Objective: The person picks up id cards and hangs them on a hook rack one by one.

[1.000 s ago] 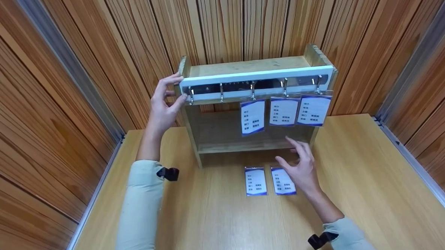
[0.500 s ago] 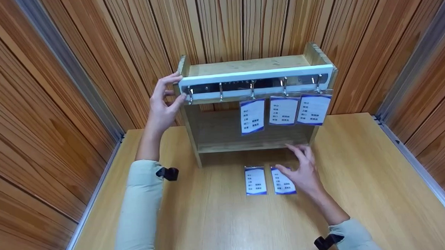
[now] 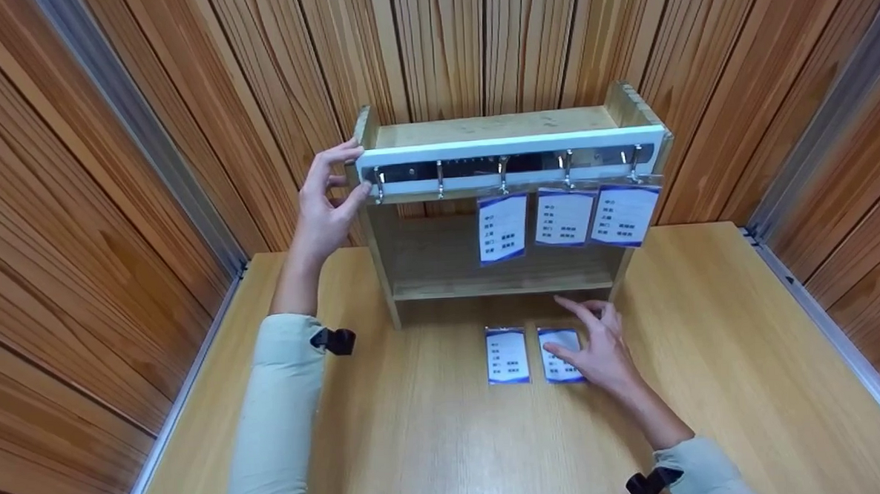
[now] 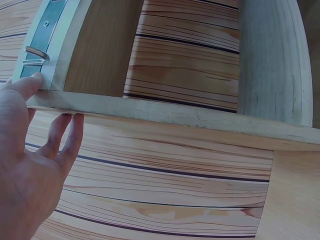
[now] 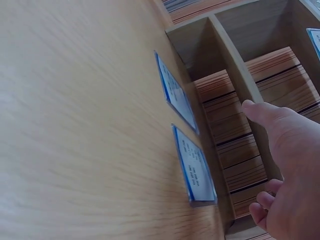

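My left hand (image 3: pixel 323 207) grips the upper left corner of a wooden shelf (image 3: pixel 497 284). In the left wrist view its thumb presses the front near a hook, and other fingertips touch the side panel (image 4: pixel 165 112). Across the shelf's top front runs a white rail (image 3: pixel 510 146) with several metal hooks. Badge cards (image 3: pixel 563 218) in clear sleeves hang from the three hooks on the right. Two more lie on the table: a left card (image 3: pixel 507 355) and a right card (image 3: pixel 559 338). My right hand (image 3: pixel 606 347) hovers over the right card, fingers spread, holding nothing; its thumb overlaps that card.
The shelf stands on a light wooden table (image 3: pixel 433 440) against a wood-panelled wall (image 3: pixel 446 54). Metal strips (image 3: pixel 838 341) edge the table at both sides. The two left hooks (image 3: pixel 440 179) bear no card.
My right hand has come down and slightly toward me, over the right card on the table. My left hand keeps its grip on the shelf corner.
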Demonstrator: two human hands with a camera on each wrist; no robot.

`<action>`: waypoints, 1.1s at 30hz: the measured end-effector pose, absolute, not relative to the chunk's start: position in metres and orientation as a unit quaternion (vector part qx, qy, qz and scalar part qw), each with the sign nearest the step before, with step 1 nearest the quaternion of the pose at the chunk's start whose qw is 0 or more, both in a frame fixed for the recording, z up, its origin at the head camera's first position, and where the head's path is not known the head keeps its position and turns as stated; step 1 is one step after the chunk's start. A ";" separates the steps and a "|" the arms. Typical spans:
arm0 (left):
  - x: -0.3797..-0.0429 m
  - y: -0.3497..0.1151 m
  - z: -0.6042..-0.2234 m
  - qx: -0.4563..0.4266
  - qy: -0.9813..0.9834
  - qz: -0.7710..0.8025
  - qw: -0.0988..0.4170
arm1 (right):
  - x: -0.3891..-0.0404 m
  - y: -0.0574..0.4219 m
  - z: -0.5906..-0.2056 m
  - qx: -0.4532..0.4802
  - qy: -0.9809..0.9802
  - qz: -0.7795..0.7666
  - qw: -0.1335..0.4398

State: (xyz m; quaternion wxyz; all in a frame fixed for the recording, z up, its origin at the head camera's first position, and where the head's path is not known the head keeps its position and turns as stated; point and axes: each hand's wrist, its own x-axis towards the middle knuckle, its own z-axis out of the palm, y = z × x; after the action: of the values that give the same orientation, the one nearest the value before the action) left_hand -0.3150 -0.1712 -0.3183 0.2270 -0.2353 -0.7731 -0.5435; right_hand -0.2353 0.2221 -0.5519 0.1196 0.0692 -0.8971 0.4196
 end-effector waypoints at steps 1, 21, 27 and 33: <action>-0.315 -0.171 -0.318 -0.236 -0.773 -0.544 0.227 | -0.235 0.222 -0.553 0.067 -0.898 0.420 0.118; -0.330 -0.176 -0.330 -0.228 -0.775 -0.542 0.231 | -0.239 0.211 -0.582 0.032 -0.915 0.398 0.067; -0.338 -0.180 -0.334 -0.225 -0.777 -0.543 0.225 | -0.240 0.207 -0.585 0.014 -0.928 0.369 0.057; -0.338 -0.180 -0.334 -0.229 -0.773 -0.548 0.224 | -0.240 0.205 -0.586 0.004 -0.932 0.358 0.048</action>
State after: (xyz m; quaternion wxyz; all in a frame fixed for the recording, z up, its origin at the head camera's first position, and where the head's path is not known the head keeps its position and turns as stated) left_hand -0.3381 -0.1797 -0.3338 0.2239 -0.2295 -0.7728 -0.5477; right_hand -0.2399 0.2052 -0.5859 0.0480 0.0035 -0.9325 0.3580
